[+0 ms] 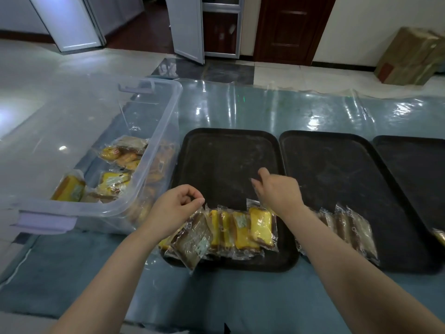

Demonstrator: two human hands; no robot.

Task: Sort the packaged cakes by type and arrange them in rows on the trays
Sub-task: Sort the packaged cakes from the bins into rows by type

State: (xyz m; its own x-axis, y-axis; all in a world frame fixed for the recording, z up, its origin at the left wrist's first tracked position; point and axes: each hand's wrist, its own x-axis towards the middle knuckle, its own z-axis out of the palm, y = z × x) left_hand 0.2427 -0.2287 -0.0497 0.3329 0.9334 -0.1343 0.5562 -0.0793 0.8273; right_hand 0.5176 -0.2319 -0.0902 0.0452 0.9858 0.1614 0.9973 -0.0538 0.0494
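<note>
Three dark trays lie side by side on the table. The left tray [228, 150] holds a front row of several yellow packaged cakes [243, 227]. My left hand [177, 206] pinches the top edge of a brown packaged cake [192, 239], which hangs tilted over the row's left end. My right hand [279, 189] hovers at the top of the rightmost yellow cake [261, 225], fingers curled down at its wrapper; a hold is not clear. The middle tray [337, 160] carries a short row of brown packaged cakes [351, 230], partly hidden by my right forearm.
A clear plastic bin [166, 121] with lilac handles stands left of the trays and holds several mixed cakes [115, 182]. The right tray [414, 165] shows one wrapper [439, 235] at the frame edge. A cardboard box [409, 59] sits on the floor beyond the table.
</note>
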